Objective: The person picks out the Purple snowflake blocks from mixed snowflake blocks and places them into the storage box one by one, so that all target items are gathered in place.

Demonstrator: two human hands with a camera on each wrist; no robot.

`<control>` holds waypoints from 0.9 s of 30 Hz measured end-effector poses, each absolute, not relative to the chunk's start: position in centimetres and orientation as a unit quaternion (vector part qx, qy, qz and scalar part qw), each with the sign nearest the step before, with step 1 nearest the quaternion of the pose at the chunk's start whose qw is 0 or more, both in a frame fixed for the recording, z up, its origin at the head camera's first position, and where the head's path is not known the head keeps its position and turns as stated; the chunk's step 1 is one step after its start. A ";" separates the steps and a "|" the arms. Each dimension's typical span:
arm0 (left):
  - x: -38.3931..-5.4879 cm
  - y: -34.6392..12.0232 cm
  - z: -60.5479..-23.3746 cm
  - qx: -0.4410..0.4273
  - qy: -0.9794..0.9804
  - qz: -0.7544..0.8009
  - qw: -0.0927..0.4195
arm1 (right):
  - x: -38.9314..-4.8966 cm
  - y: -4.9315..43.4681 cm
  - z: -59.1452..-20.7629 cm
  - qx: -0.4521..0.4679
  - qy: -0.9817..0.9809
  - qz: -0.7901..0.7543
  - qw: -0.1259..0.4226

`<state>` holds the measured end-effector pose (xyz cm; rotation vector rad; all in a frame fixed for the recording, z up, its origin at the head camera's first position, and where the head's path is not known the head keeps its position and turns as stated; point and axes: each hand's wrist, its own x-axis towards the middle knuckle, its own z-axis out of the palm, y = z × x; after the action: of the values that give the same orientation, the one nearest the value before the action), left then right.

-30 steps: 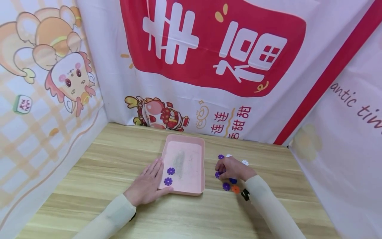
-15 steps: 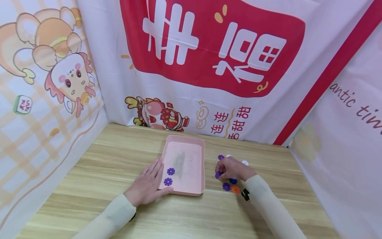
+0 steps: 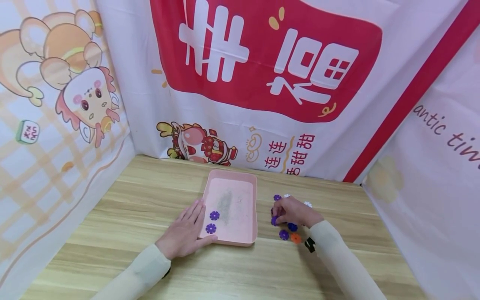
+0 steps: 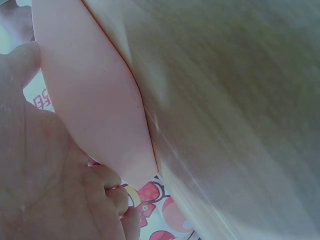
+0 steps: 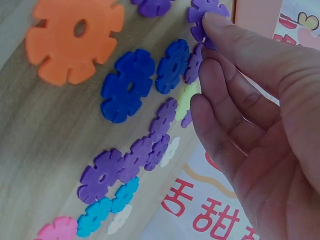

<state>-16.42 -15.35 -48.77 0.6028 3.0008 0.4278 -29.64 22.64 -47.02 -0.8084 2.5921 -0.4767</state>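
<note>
On the bench, right of the pink tray, the right hand pinches a purple flower piece by thumb and fingers. Leftward of that hand lies the tray, long axis front to back; the left hand, fingers straight, rests at its left edge.

The tray is plain pale pink with a grey smudge on its floor; the two discs inside, at eight o'clock, are purple, and so is the disc in the right hand. From the tray, the white disc sits at three o'clock, the orange disc at four. The right wrist view adds dark blue discs, light blue discs, a pink disc and a yellow-green disc. The table is light brown, streaked with wood grain. At twelve o'clock, the white cloth bears white characters on red; at ten, the white cloth carries peach checks. The sleeves are off-white.
</note>
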 end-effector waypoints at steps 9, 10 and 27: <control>-16.3 -15.4 -48.7 0.196 0.970 0.143 0.023 | -29.6 22.6 -46.2 -0.312 0.918 -0.164 0.184; -16.3 -15.4 -48.8 0.197 0.969 0.145 0.020 | -29.6 22.6 -46.1 -0.314 0.917 -0.163 0.183; -16.2 -15.5 -48.8 0.195 0.970 0.145 0.023 | -30.2 20.8 -42.8 -0.336 0.919 -0.112 0.172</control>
<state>-16.22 -15.48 -48.75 0.6052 3.0019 0.4483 -30.21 20.78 -42.79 -0.9527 2.6097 -0.3178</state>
